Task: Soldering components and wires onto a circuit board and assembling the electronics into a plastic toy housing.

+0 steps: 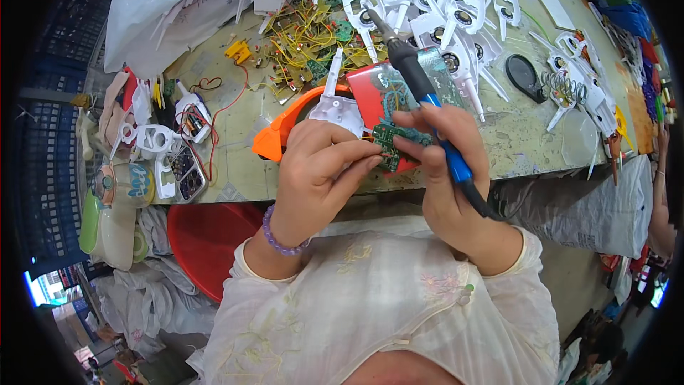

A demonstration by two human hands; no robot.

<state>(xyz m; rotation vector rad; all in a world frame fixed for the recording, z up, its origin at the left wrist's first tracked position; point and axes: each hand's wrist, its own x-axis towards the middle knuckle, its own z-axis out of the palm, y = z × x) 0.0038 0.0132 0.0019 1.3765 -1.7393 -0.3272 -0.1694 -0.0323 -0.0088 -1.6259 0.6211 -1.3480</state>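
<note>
My right hand (456,178) grips a soldering iron (420,82) with a blue and black handle, its metal tip pointing up and away. The thumb and a finger of that hand also steady a small green circuit board (385,144). At the board's left edge, the fingertips of my left hand (313,171) are pinched together; whether they hold the board or a thin wire is hidden. Under the board lies a red pad (367,100) with a stained, blue-grey surface. Just behind my left hand, a white plastic shell (335,108) rests against an orange plastic piece (269,141).
Behind the pad lies a heap of circuit boards with yellow wires (306,43). White plastic housings (463,18) pile up at the back right, near a black ring-shaped part (525,75). A phone (188,173) lies left; a red basin (206,242) stands below the table edge.
</note>
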